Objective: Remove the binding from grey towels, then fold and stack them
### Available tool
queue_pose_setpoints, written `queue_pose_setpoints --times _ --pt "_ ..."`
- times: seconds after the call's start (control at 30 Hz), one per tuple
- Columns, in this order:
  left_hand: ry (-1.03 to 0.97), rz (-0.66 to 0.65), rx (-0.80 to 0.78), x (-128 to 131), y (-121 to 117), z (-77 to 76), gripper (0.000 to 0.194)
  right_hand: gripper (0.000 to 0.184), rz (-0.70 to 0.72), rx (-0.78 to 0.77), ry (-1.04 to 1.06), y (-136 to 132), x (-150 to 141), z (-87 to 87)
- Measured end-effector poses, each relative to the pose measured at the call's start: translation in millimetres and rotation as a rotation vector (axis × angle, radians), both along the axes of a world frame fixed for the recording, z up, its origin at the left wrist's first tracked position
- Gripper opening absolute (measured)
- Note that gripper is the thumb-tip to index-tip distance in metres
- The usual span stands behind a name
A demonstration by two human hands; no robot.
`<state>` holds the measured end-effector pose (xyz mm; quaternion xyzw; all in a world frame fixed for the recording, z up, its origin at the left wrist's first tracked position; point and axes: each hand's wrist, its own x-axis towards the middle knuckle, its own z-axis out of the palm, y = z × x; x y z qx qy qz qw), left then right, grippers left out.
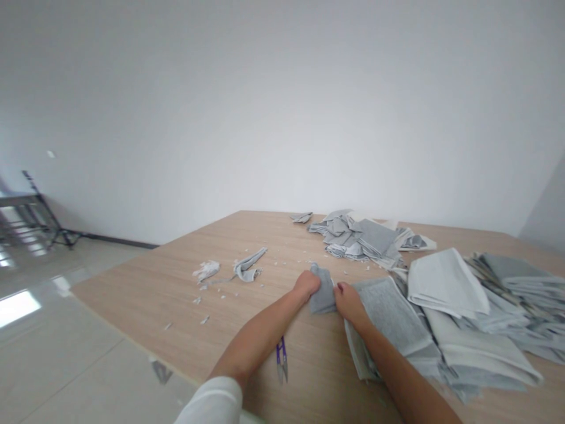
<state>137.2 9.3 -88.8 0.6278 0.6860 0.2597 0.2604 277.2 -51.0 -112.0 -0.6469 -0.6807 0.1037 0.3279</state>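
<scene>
Two bare hands, my left (308, 284) and my right (348, 299), pinch opposite sides of a small grey folded cloth piece (323, 292) above the light wood-grain table (176, 294), beyond the purple-handled metal thread snips (281, 359) and left of the large grey fabric square (392, 315).

Left hand (308, 284) and right hand (347, 299) on small grey cloth (323, 290), one each side. Purple snips (282, 360) on table (176, 253), below left forearm. Cloth stacks (489, 306) right; cloth heap (359, 235) toward wall (291, 106). Scraps (207, 270), crumpled strip (249, 266) left. Tripod (53, 215) far left, on floor.
</scene>
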Motion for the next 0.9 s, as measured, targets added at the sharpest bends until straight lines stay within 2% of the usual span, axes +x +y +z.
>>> queue_pose_setpoints --times 0.17,0.33,0.4,0.5,0.6,0.67,0.73,0.83,0.9 --pt "-0.012 -0.029 0.173 -1.7 10.3 21.7 0.029 0.039 0.063 0.148 -0.007 -25.5 -14.3 17.2" --pt "-0.104 -0.081 0.348 6.5 8.6 48.6 0.032 0.027 0.273 0.6 -0.07 -73.6 -34.4 48.1" --pt "-0.155 -0.127 0.388 11.9 5.3 56.8 0.031 0.023 0.405 0.725 -0.11 -95.3 -45.6 54.0" --pt "-0.22 -0.219 0.412 22.9 -1.4 66.2 0.028 0.024 0.659 0.796 -0.184 -120.5 -65.9 44.6" --pt "-0.4 -0.329 0.384 38.1 -11.4 73.7 0.027 0.032 0.821 0.837 -0.261 -130.7 -84.0 18.5" --pt "-0.62 -0.41 0.329 50.2 -20.8 78.7 0.028 0.035 0.847 0.776 -0.291 -130.6 -90.4 0.6" --pt "-0.833 -0.475 0.259 62.5 -32.5 83.9 0.03 0.033 0.844 0.618 -0.303 -128.0 -91.6 -12.7" --pt "-1.073 -0.514 0.148 78.9 -52.3 90.1 0.035 0.033 0.814 0.325 -0.29 -123.5 -88.1 -23.6" --pt "-1.208 -0.51 0.085 88.0 -64.6 91.3 0.039 0.034 0.815 0.188 -0.281 -121.3 -85.9 -27.0"
